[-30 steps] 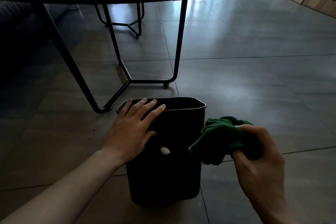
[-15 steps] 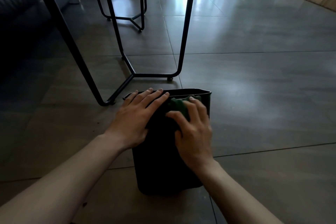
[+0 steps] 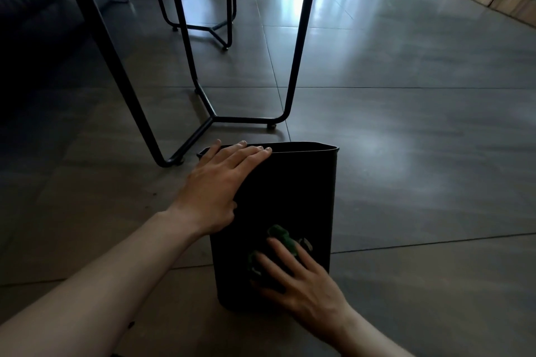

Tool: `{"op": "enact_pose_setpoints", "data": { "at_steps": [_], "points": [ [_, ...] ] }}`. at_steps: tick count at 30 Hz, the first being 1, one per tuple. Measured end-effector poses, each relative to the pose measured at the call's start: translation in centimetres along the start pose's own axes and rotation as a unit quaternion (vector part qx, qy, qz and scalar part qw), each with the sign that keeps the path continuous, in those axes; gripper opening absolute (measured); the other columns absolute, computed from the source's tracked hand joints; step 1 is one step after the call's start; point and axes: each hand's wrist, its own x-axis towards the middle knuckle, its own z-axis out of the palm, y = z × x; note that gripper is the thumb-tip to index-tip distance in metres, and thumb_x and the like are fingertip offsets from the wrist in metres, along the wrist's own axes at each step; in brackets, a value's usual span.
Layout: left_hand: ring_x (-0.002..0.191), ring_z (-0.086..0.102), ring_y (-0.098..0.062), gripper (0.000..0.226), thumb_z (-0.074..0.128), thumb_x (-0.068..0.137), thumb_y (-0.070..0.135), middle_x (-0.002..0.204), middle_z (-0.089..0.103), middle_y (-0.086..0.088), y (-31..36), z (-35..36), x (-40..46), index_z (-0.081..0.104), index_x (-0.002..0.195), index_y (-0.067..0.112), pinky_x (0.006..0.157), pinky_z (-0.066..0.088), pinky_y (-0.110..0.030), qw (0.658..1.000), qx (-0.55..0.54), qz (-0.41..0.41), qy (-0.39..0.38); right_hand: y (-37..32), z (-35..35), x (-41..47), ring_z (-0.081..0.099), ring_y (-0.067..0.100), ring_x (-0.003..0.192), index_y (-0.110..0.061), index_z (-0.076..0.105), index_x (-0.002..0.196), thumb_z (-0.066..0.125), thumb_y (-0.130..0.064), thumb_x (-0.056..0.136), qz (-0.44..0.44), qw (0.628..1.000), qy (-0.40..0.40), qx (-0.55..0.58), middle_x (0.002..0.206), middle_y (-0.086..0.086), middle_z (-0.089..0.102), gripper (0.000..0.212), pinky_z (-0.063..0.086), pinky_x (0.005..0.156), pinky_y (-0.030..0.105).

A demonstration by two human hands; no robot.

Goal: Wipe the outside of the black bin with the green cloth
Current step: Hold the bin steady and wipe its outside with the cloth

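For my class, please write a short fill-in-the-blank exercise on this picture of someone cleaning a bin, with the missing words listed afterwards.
1. The left hand rests flat on the black bin near its ______.
2. The right hand presses a cloth of ______ colour against the bin's side.
3. The bin stands on the tiled ______.
4. Behind the bin rise the black metal legs of a ______.

Missing words: rim; green; floor; table

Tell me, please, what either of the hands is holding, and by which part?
Left hand rests flat on the black bin's upper left edge; right hand presses the green cloth against its lower front.
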Motion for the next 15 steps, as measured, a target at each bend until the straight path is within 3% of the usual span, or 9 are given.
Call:
{"op": "enact_pose_setpoints", "data": {
  "at_steps": [3,5,7,9,11,15],
  "points": [
    [0.152,0.017,-0.01,0.113,0.07,0.062,0.004,0.161,0.027,0.018,-0.1,0.1,0.0,0.016,0.156,0.039,0.125,0.001,-0.036,1.0,-0.002,0.001,0.003,3.1,-1.7,1.7,0.044,0.042,0.146,-0.035,0.073,0.124,0.062,-0.026,0.094,0.101,0.99,0.085,0.046,0.151,0.012,0.058,0.034,0.056,0.1,0.056],
    [0.152,0.016,-0.01,0.112,0.068,0.062,0.003,0.16,0.028,0.018,-0.1,0.2,-0.1,0.017,0.156,0.039,0.125,-0.001,-0.036,1.0,-0.009,0.002,0.009,5.9,-3.3,4.1,0.045,0.048,0.144,-0.03,0.073,0.126,0.072,-0.017,0.092,0.217,0.958,0.163,0.096,0.149,0.016,0.059,0.037,0.053,0.102,0.059],
    [0.152,0.017,-0.01,0.106,0.066,0.066,0.005,0.16,0.03,0.018,0.0,0.2,-0.1,0.018,0.156,0.039,0.125,-0.001,-0.036,1.0,-0.021,0.004,0.012,7.9,-4.6,6.5,0.04,0.048,0.146,-0.028,0.071,0.131,0.07,-0.014,0.093,0.312,0.917,0.217,0.12,0.15,0.017,0.056,0.04,0.048,0.107,0.061],
    [0.152,0.018,-0.011,0.101,0.065,0.07,0.008,0.159,0.031,0.017,-0.1,0.2,-0.1,0.02,0.156,0.038,0.125,-0.001,-0.038,0.999,-0.03,0.002,0.015,8.0,-4.8,7.9,0.035,0.047,0.148,-0.029,0.066,0.134,0.064,-0.021,0.096,0.338,0.907,0.226,0.114,0.152,0.017,0.051,0.04,0.046,0.109,0.063],
    [0.152,0.019,-0.011,0.105,0.067,0.068,0.006,0.159,0.031,0.017,-0.2,0.3,0.1,0.02,0.156,0.038,0.125,-0.001,-0.038,1.0,-0.026,0.002,0.012,5.8,-3.2,7.1,0.034,0.047,0.148,-0.031,0.06,0.137,0.065,-0.027,0.096,0.275,0.937,0.198,0.09,0.156,0.016,0.045,0.042,0.045,0.108,0.065],
    [0.152,0.016,-0.009,0.114,0.071,0.063,0.003,0.16,0.029,0.019,-0.3,0.5,0.3,0.017,0.156,0.039,0.124,-0.005,-0.036,1.0,-0.02,0.004,0.011,-0.4,1.4,0.6,0.041,0.042,0.146,-0.036,0.059,0.137,0.055,-0.031,0.097,0.015,0.997,0.066,0.022,0.156,0.009,0.05,0.041,0.04,0.117,0.059]
  ]
}}
